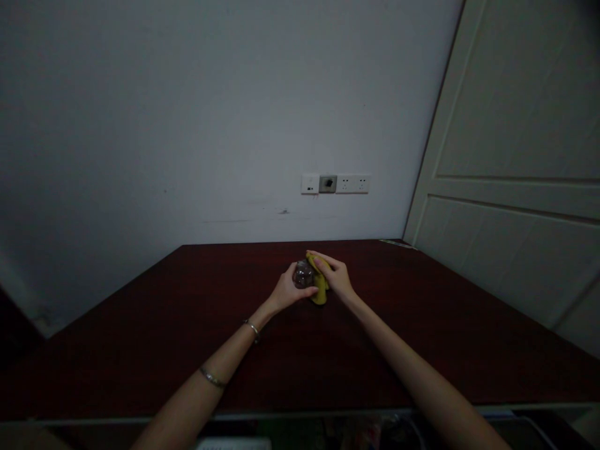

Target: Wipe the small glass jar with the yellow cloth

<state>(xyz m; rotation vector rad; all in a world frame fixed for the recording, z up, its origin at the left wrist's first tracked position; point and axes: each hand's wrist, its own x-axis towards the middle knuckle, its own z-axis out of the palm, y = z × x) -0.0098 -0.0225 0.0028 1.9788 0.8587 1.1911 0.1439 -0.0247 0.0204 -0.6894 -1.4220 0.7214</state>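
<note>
My left hand (285, 291) is wrapped round a clear, rounded glass vessel (304, 275), thumb on its near side. Whether it is a cup or a jar I cannot tell. A yellow cloth (320, 292) is bunched in my right hand (339, 278), its fingers closed over it. The cloth touches the right side of the vessel, and a loose end hangs down toward the dark red table (244, 369). Both hands are close together over the far half of the tabletop. Part of the vessel is hidden by the fingers and the cloth.
Beyond the table rises a pale wall with switches and sockets (352, 184). A cream panelled door (510, 187) stands along the right. A thin strip (397, 244) lies at the far right corner. Below the near edge, dim objects include a white item (233, 444).
</note>
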